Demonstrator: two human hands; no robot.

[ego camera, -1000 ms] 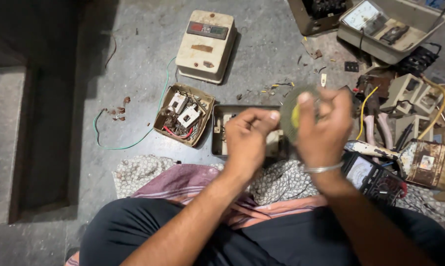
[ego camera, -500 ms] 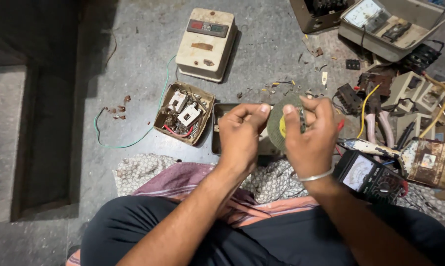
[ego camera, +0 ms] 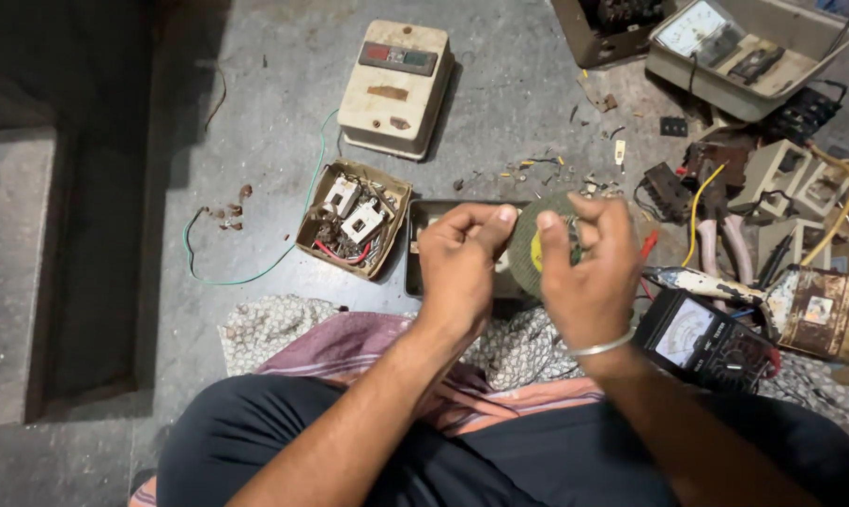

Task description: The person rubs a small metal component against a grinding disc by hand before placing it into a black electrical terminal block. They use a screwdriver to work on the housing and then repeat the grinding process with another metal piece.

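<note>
My right hand [ego camera: 589,272], with a metal bangle on the wrist, grips a round grey-green disc [ego camera: 530,246] with a yellow centre, held on edge above the floor. My left hand [ego camera: 460,268] is beside it, fingers pinched together at the disc's left rim; whether it holds something small I cannot tell. Both hands hover over a dark rectangular tray [ego camera: 423,246] that lies on the concrete floor in front of my lap.
A small cardboard box of electrical parts [ego camera: 352,218] sits left of the tray, with a green wire [ego camera: 255,272] looping beside it. A cream switch box [ego camera: 396,86] lies further off. An analogue multimeter [ego camera: 702,340], pliers and several switch parts crowd the right side.
Both hands and the disc have drifted slightly left and down. The left hand's fingers have closed in tighter against the disc's rim.
</note>
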